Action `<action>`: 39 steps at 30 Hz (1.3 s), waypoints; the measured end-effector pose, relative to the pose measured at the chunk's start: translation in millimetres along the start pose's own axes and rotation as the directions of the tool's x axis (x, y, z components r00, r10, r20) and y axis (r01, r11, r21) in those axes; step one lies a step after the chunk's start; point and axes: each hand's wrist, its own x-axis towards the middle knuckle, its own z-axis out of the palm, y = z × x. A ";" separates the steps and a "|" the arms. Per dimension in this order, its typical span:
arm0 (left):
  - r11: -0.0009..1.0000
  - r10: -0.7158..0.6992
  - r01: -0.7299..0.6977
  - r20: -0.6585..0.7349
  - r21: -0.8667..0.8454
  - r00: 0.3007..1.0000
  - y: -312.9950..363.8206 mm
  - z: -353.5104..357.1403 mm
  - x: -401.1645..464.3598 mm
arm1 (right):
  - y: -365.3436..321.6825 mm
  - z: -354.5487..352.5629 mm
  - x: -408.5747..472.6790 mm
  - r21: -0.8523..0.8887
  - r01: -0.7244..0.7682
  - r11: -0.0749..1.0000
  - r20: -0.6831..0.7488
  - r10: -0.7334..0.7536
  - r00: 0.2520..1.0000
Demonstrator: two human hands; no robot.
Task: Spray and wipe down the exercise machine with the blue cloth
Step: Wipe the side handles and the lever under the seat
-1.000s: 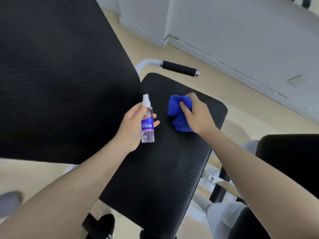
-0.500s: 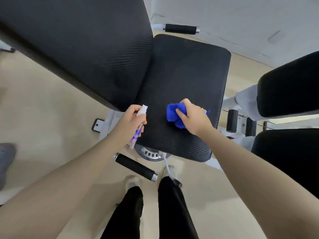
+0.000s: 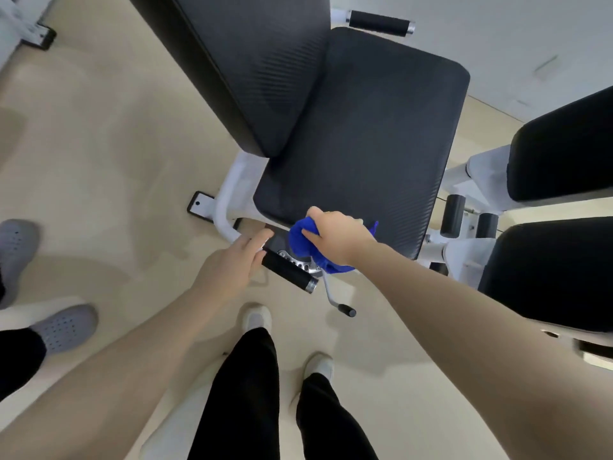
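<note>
The exercise machine has a black seat pad (image 3: 365, 134) and a black backrest (image 3: 252, 61) on a white frame. My right hand (image 3: 338, 237) is closed on the bunched blue cloth (image 3: 298, 240) and presses it on the seat's near edge, the cloth hanging over the metal adjuster below. My left hand (image 3: 229, 267) lies back-up at the left end of the near black handle (image 3: 288, 270), fingers reaching toward the seat's corner. No spray bottle shows; whatever is under the left palm is hidden.
A second black handle (image 3: 378, 23) sticks out beyond the seat. A thin adjuster lever (image 3: 335, 297) points toward my feet. Two more black pads (image 3: 564, 161) (image 3: 557, 270) stand to the right. Another person's grey shoes (image 3: 63, 327) are on the floor at left.
My right hand has drawn the cloth down the seat to its near edge. My left hand dropped from the seat's side to the near handle, and the spray bottle has gone out of sight.
</note>
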 end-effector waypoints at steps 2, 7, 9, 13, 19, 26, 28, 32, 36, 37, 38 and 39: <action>0.998 -0.032 0.033 -0.015 0.051 0.999 -1.1 19.1 -12.8 | 0.7 16.7 -4.2 0.002 -0.036 0.999 0.008 0.036 0.999; 0.976 -0.187 0.196 -0.097 0.095 0.978 3.1 42.3 -17.9 | 14.8 46.2 -9.9 0.017 -0.124 0.992 -0.081 0.125 0.989; 0.965 -0.226 0.237 -0.106 0.110 0.968 4.8 48.9 -17.9 | 23.1 53.2 -13.6 0.025 -0.147 0.989 -0.126 0.149 0.981; 0.951 -0.283 0.297 -0.139 0.092 0.949 14.7 59.1 -19.9 | 42.7 65.0 -27.0 0.020 -0.168 0.986 -0.175 0.169 0.970; 0.996 -0.072 0.069 -0.044 -0.059 0.996 56.4 75.0 -26.4 | 68.7 64.6 -42.6 0.092 -0.159 0.983 -0.196 0.174 0.965; 0.988 -0.155 0.148 -0.198 -0.052 0.968 60.7 100.1 -41.2 | 79.7 72.9 -55.5 0.095 -0.116 0.989 -0.133 0.128 0.983; 0.983 -0.179 0.165 -0.239 -0.076 0.954 64.0 104.2 -44.0 | 79.1 79.5 -58.5 0.084 -0.117 0.990 -0.112 0.126 0.986; 0.927 -0.357 0.289 -0.326 -0.239 0.875 49.9 101.1 -46.1 | 69.2 85.9 -59.8 0.081 -0.097 0.992 -0.078 0.103 0.992; 0.954 -0.295 0.252 -0.368 -0.160 0.882 23.6 91.2 -39.0 | 51.5 85.3 -47.9 0.088 -0.066 0.994 -0.101 0.075 0.992; 0.961 -0.272 0.224 -0.383 -0.165 0.883 21.4 89.1 -35.5 | 46.7 85.4 -45.3 0.081 -0.065 0.995 -0.134 0.076 0.988; 0.961 -0.263 0.203 -0.396 -0.189 0.880 20.6 88.1 -32.0 | 43.2 85.7 -43.1 0.098 -0.071 0.993 -0.171 0.087 0.981; 0.954 -0.275 0.197 -0.398 -0.227 0.875 20.8 88.1 -29.2 | 39.7 85.4 -42.0 0.141 -0.076 0.987 -0.204 0.104 0.973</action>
